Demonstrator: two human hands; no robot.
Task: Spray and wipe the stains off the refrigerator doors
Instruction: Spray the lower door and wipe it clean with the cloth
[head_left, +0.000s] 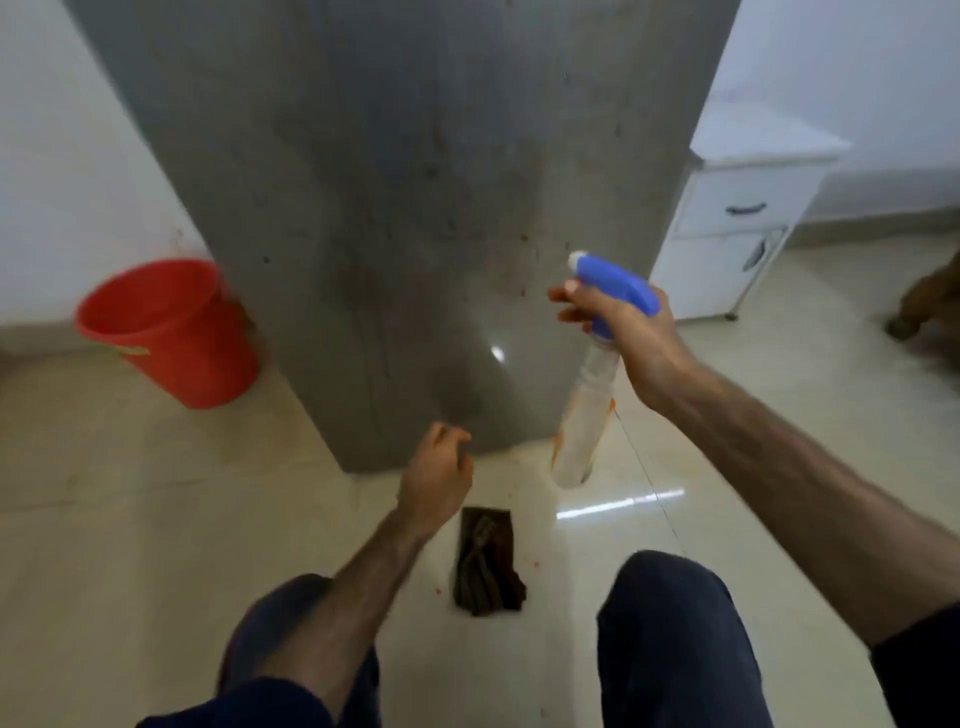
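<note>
The grey refrigerator door (395, 208) fills the upper middle, speckled with small brown and orange stains, most along its right side. My right hand (631, 338) grips a spray bottle (587, 410) with a blue trigger head, its nozzle pointed at the lower right of the door and my fingers on the trigger. My left hand (436, 473) hangs in front of the door's bottom edge with loosely curled fingers, holding nothing. A dark striped cloth (485, 564) lies crumpled on the floor just below that hand, between my knees.
A red bucket (166, 327) stands on the tiled floor left of the refrigerator, against the white wall. A white cabinet (737, 218) with dark handles stands to the right. A brown blurred shape (930, 296) sits at the far right edge.
</note>
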